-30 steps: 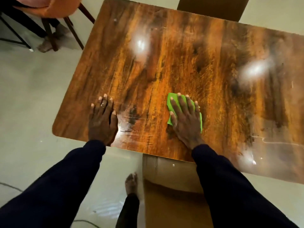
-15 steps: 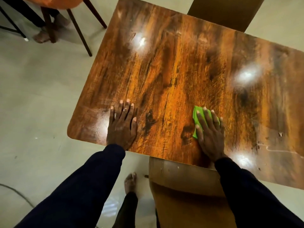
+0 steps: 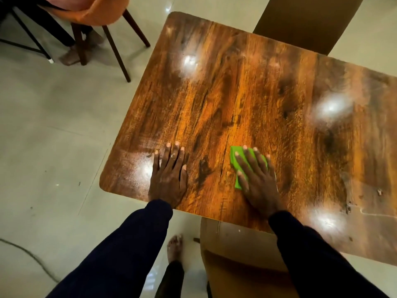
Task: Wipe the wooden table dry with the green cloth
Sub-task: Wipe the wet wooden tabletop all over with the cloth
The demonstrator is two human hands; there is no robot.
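The glossy wooden table (image 3: 247,100) fills the middle and right of the head view. A small folded green cloth (image 3: 235,157) lies near the table's front edge. My right hand (image 3: 256,179) presses flat on the cloth with straight, spread fingers and covers most of it. My left hand (image 3: 169,175) rests flat on the bare wood close to the front left corner, fingers straight. A dull, smeared patch shows on the wood to the left of my left hand. Small specks and a thin streak mark the table's right front part (image 3: 365,209).
A brown chair (image 3: 242,265) stands under the table's front edge, between my arms. Another brown chair back (image 3: 307,20) is at the far side. An orange chair with dark legs (image 3: 101,16) stands at the back left. My bare foot (image 3: 175,246) is on the tiled floor.
My right hand slid the green cloth rightward along the front edge, then back a little towards the left hand. My left hand stayed flat on the wood. The view shifted.
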